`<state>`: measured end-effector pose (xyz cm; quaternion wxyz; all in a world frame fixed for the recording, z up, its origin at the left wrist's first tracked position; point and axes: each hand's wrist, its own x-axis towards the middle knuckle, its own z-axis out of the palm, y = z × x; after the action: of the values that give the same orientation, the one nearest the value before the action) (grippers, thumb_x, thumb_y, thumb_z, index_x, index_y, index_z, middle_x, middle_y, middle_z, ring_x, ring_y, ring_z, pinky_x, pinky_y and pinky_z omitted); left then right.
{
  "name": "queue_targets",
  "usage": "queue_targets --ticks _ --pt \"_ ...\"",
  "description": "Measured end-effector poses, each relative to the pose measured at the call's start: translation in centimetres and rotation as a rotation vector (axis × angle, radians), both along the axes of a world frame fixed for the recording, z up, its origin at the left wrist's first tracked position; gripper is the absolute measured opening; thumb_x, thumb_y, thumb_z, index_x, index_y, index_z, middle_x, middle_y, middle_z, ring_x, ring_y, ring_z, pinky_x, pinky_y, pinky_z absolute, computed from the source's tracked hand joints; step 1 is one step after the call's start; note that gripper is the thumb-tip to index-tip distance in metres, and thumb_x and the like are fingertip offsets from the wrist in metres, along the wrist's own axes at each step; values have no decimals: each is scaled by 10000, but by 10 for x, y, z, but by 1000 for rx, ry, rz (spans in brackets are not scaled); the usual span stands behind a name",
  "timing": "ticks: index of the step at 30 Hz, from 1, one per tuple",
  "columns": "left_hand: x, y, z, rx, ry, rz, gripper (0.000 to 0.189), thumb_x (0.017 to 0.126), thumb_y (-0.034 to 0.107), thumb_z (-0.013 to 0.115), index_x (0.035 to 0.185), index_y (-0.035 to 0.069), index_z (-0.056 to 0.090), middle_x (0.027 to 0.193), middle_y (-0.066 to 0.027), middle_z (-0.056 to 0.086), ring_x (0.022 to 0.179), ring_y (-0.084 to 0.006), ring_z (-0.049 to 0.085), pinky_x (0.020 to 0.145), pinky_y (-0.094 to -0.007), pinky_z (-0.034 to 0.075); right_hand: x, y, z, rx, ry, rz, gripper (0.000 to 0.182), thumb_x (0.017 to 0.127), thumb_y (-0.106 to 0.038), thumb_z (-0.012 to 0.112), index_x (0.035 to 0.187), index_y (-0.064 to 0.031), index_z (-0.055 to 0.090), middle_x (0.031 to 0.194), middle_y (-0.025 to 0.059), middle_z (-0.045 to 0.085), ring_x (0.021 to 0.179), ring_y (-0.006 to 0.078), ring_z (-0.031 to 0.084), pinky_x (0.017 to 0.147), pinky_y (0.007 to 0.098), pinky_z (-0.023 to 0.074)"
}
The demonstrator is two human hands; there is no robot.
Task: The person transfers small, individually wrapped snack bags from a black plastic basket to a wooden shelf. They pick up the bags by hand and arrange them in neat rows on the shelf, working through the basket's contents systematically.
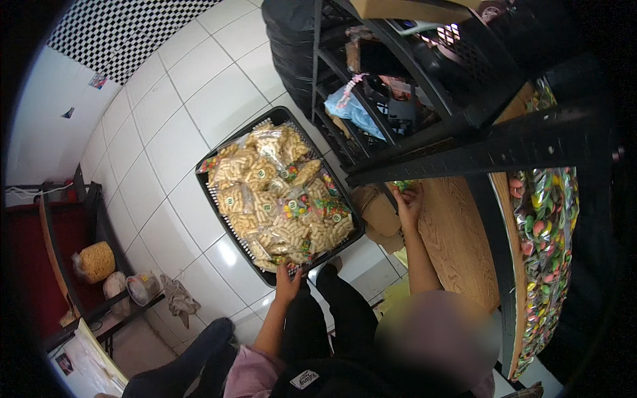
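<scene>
A black plastic basket (230, 230) on the floor before me is heaped with clear bags of pale puffed snacks (259, 184). Small packs of colourful candies (294, 208) lie among them. At the basket's near rim is my left hand (287, 286), its fingers at a small pack of colourful candies (292, 267); whether it grips the pack or the rim is unclear. Off to the right, my right hand (410, 201) holds a small pack with green candies (404, 184) above a wood-grain shelf (455, 234). The fingers partly hide this pack.
Bagged colourful candies (545, 248) fill a higher shelf at right. A black metal frame (448, 144) crosses above my right hand. Brown cardboard (380, 211) lies beside the basket. Another person's leg (194, 353) is at lower left, near a rack (104, 298) with bagged goods.
</scene>
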<state>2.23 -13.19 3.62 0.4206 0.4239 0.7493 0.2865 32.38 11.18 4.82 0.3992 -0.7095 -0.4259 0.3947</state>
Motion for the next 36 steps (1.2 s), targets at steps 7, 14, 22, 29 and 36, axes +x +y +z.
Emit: queue_targets --ticks 7,14,22,29,36 --pt "14 126 -29 299 380 -335 528 706 148 623 1152 14 376 1199 -202 381 1105 -366 372 904 -436 325 -13 -8 8 282 -327 167 654 735 -180 664 1276 -18 333 858 93 485 699 153 492 596 279 441" --pt "31 171 -72 353 509 -460 684 640 323 671 1199 54 383 1247 -122 385 1206 -293 292 967 -463 205 -23 -8 -11 531 -540 45 424 763 -135 626 1149 -10 502 807 81 500 657 147 503 546 269 437" --pt "31 165 -125 557 495 -425 482 648 294 629 1085 137 501 1059 -47 478 1122 -245 371 961 -444 146 -32 -21 -16 558 -542 -80 280 777 -84 600 1044 -1 582 772 86 538 643 151 536 531 254 437" --pt "33 165 -129 747 434 -398 465 613 258 631 1042 115 521 1022 -53 489 1086 -241 399 960 -419 138 -30 -19 -29 776 -466 -126 510 675 -63 675 1139 17 480 770 76 536 693 151 528 596 247 448" --pt "27 162 -133 929 414 -445 556 596 223 664 1108 91 493 1062 -89 497 1127 -271 387 938 -443 149 -30 -61 -41 852 -515 -119 488 675 -120 673 1099 2 464 939 133 493 879 281 505 793 352 404"
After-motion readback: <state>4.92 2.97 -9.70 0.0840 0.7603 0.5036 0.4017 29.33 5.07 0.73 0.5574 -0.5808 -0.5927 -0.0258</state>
